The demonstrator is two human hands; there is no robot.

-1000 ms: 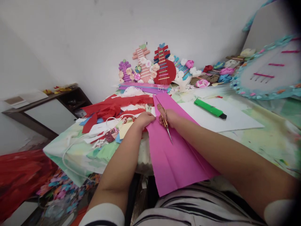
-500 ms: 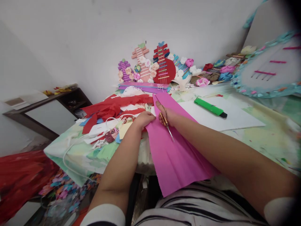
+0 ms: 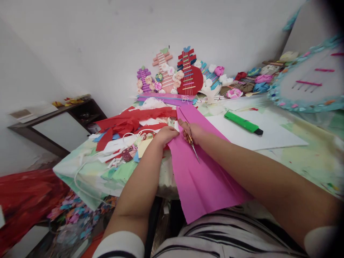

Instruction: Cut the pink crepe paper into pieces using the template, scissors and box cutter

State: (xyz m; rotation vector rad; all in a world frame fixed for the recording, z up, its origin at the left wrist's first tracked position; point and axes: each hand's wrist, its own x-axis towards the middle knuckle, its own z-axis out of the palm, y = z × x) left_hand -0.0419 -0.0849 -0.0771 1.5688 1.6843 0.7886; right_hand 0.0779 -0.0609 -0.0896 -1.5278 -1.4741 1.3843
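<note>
Cloth-covered table (image 3: 309,161) against a pale wall (image 3: 107,43). Pink sheet (image 3: 206,186) overhangs the near edge. Left hand (image 3: 168,135) pinches its left margin; right hand (image 3: 195,132) is closed around scissors (image 3: 191,142), blades pointing nearward. Within one second, only the sheet's near-left corner shifted slightly rightward, suggesting positioning rather than cutting.

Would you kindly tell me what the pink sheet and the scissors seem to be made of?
Pink sheet: probably matte crepe paper, judging by its soft creases and slightly uneven edge, though thin cloth is possible.
Scissors: apparently metal, with a silvery blade end and shiny gold-coloured handles; whether the gold is plating or paint, I cannot tell.
</note>
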